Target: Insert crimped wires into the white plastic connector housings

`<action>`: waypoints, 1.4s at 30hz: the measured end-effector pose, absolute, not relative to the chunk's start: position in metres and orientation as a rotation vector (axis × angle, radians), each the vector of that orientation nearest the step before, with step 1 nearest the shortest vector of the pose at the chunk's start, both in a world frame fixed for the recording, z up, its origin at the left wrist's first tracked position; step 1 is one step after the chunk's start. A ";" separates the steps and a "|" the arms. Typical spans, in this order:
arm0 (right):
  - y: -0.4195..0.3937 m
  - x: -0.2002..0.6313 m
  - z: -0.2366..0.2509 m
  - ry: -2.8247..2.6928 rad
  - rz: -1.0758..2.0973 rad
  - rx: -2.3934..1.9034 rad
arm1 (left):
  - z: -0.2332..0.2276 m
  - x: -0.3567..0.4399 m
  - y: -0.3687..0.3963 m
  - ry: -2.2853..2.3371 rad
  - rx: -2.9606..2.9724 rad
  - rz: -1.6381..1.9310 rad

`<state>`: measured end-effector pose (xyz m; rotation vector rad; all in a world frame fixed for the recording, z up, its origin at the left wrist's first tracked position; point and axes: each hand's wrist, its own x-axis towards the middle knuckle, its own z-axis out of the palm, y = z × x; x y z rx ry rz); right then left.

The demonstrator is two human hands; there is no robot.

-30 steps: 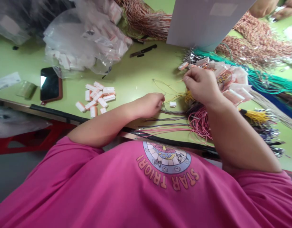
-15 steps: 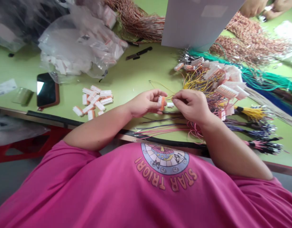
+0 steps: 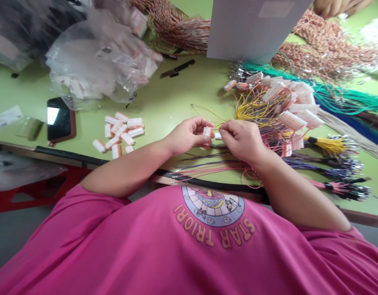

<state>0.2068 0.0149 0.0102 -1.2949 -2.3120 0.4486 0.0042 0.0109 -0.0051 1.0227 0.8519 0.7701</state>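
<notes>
My left hand (image 3: 189, 134) is closed on a small white-and-orange connector housing (image 3: 207, 132), held upright between thumb and fingers. Just to its right, my right hand (image 3: 244, 140) pinches a thin yellow wire (image 3: 218, 124) that runs toward the housing; its tip is too small to make out. Between the hands, a white connector piece (image 3: 218, 136) lies on the table, partly behind my right fingertips. To the left is a loose pile of similar white-and-orange housings (image 3: 120, 130). Beside my right hand spreads a bundle of yellow wires (image 3: 253, 107) with connectors on it.
A plastic bag of housings (image 3: 84, 61), a phone (image 3: 60, 119) and a utility knife (image 3: 178, 69) lie on the green table. A grey panel (image 3: 238, 28) stands at the back. Green wires (image 3: 333, 100) stretch right. Another person's hand (image 3: 333, 6) shows at top right.
The connector housing has turned in my left hand, now showing more of its white side. My right fingers have drawn in more tightly and shifted slightly left. The other person's hands moved up.
</notes>
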 end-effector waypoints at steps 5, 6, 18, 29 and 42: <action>0.016 0.203 0.006 -2.397 0.490 -1.260 | -0.007 0.009 0.008 0.898 1.107 0.779; 0.016 0.203 0.005 -2.400 0.493 -1.268 | -0.006 0.010 0.007 0.904 1.108 0.780; 0.020 0.200 0.006 -2.279 0.621 -1.314 | -0.005 0.013 0.011 0.939 1.184 0.786; 0.018 0.201 0.006 -2.222 0.636 -1.320 | -0.003 0.009 0.012 0.927 1.067 0.782; 0.021 0.210 0.014 -2.378 0.541 -1.286 | 0.000 0.006 0.018 0.950 1.124 0.788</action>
